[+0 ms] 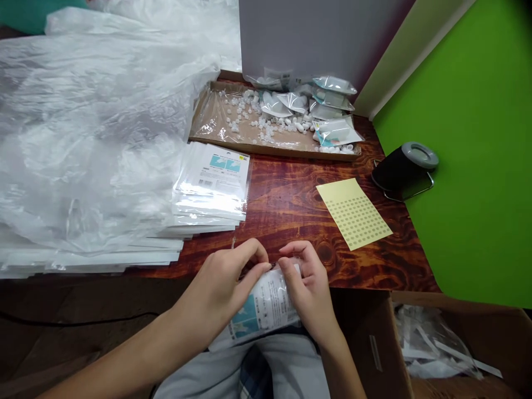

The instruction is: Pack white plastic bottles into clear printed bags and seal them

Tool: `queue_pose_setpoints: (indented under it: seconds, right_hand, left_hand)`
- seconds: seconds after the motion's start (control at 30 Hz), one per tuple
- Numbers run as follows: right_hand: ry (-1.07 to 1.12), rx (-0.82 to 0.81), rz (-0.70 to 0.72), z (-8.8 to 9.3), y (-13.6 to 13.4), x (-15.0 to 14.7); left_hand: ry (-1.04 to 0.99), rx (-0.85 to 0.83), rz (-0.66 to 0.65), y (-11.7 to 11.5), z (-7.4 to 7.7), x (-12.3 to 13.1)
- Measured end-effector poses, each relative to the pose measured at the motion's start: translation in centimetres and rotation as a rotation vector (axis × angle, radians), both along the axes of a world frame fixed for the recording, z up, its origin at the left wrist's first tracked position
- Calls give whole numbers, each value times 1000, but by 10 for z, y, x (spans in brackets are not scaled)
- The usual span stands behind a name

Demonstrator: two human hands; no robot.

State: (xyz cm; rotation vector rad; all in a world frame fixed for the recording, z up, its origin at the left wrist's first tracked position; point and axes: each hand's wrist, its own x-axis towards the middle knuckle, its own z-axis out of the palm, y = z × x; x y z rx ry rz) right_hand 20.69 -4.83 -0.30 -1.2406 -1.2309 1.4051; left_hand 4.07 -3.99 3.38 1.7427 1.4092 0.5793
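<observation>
- Both hands are closed on one packet. The left hand and the right hand pinch its top edge, fingertips almost meeting.
- The packet is at the near edge of the counter, half above the person's lap. I think it is held so close because the pinching needs a good look and firm fingers.
- The stack of flat bags lies just left of the hands, within easy reach of the left one.
- The yellow sticker sheet lies on the right, apart from the hands but near. It seems placed for the right hand.
- The cardboard tray stands at the back. It carries small white pieces and filled packets.
- A big plastic sheet covers the whole left side, so there is no free room there.
- The bare wood between stack, tray and sticker sheet is the only open room.
- On the right the counter ends at a green wall, where a black round thing sits on the edge.
- A cardboard box stands low beside the right hand, with plastic scraps inside.
</observation>
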Motion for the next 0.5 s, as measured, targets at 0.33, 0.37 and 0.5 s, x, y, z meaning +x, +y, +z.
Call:
queue_pose_setpoints:
  seconds: [0.33,0.37,0.5]
  right_hand:
    - [6,-50,-15,0,5,0]
    - [6,-49,-17,0,5,1]
    - [33,-120,-2,5,9,4]
  left_hand:
    - [25,147,-25,4,2,1]
    - [37,174,-32,4,2,2]
    - [87,324,-82,4,4,3]
